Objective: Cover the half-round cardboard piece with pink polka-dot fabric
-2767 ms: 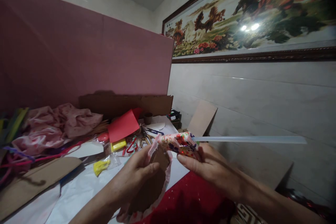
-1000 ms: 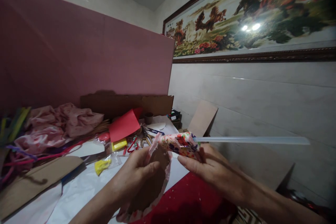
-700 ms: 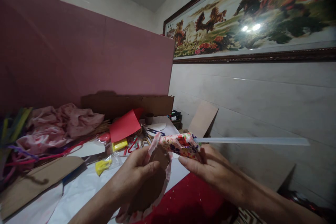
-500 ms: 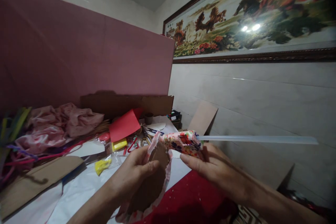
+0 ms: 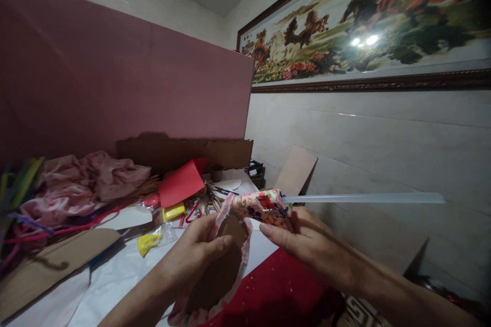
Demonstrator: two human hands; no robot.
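Observation:
My left hand is closed on a long, rounded piece of brown cardboard edged with pink fabric, its thumb lying on the cardboard face. At the upper end of this piece a floral fabric band joins or touches it; which of the two I cannot tell. My right hand grips the band's right end from below, with the thumb in front and the other fingers mostly hidden. A long translucent stick, like a glue stick, juts out to the right from behind the band; its near end is hidden.
Crumpled pink fabric, a red sheet, a yellow packet, scissors and a cut cardboard shape lie on the table. A red cloth is below my hands. Behind stands a pink board.
The translucent stick has shifted left and slightly up, with less of its length showing. My right hand and the band's right end have moved slightly left; my left hand looks still.

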